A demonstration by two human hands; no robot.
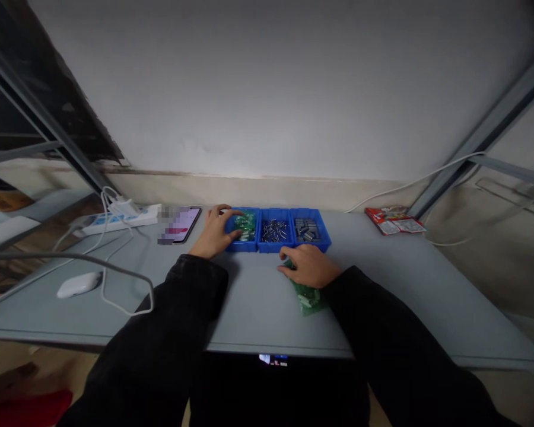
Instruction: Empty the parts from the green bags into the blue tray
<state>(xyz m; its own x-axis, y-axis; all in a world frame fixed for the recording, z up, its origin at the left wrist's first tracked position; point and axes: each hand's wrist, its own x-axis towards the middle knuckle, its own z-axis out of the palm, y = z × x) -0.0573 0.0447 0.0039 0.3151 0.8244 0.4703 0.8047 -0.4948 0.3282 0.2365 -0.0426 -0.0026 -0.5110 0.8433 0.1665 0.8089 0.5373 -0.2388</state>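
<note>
My left hand [218,230] is at the left blue bin [249,246], its fingers apart over the bin's left side. Small green packets [245,222] lie in that bin. My right hand [310,265] rests over the upper part of a green bag [310,299] with pale pieces inside, in front of the bins; its thumb and forefinger are curled at the bag's top edge. Metal pins or screws [275,230] fill the middle blue bin [276,247]. Grey cylindrical pieces [307,230] lie in the right blue bin [326,240].
A phone [184,225], a power strip [124,220] with white cables and a white earbud case [79,284] are on the left of the grey table [267,332]. A red packet [394,220] lies at the back right. Metal posts flank the table.
</note>
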